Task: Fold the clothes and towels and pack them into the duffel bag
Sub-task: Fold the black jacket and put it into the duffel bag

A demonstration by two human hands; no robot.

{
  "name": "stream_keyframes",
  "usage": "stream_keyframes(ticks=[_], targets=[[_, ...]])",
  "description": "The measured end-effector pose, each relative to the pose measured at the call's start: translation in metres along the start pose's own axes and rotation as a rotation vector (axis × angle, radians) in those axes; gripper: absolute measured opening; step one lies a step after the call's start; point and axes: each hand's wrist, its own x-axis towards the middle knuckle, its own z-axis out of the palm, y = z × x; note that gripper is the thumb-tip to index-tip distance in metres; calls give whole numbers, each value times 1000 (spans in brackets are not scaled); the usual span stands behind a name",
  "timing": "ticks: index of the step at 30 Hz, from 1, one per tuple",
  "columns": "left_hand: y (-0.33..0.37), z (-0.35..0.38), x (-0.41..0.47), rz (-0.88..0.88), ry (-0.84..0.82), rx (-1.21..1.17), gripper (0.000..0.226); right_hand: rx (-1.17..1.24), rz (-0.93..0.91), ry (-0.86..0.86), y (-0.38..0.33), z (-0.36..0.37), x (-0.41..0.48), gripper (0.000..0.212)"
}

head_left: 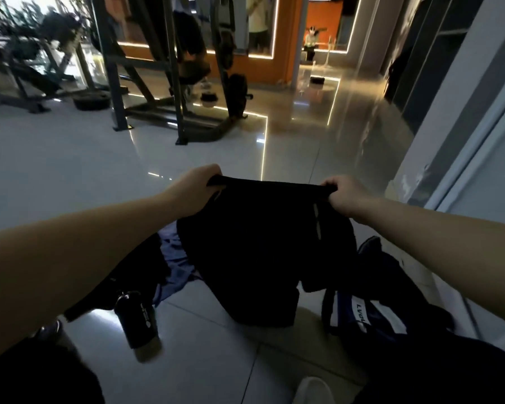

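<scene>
I hold up a pair of black shorts [263, 246] by the waistband, stretched between both hands above the tiled floor. My left hand [191, 189] grips the waistband's left end. The right end is gripped by my right hand [346, 196]. The shorts' legs hang down and their hem touches the floor. A dark blue duffel bag [373, 301] with a white label lies on the floor at the lower right, partly behind my right forearm. A blue-grey garment [175, 263] lies crumpled on the floor behind the shorts at the left.
A black bottle [137, 319] stands on the floor at the lower left beside a dark cloth [123, 275]. Gym machines [164, 83] fill the back left. A grey wall and door frame [464, 141] run along the right. My white shoe tip [312, 392] shows at the bottom.
</scene>
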Motion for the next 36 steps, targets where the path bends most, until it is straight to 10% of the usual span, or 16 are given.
stream_keyframes(ticks=[26, 36], targets=[[34, -84, -61, 175, 157, 16, 28, 43, -468, 248, -39, -74, -52, 17], [51, -157, -46, -88, -126, -708, 11, 462, -420, -30, -74, -135, -47, 22]])
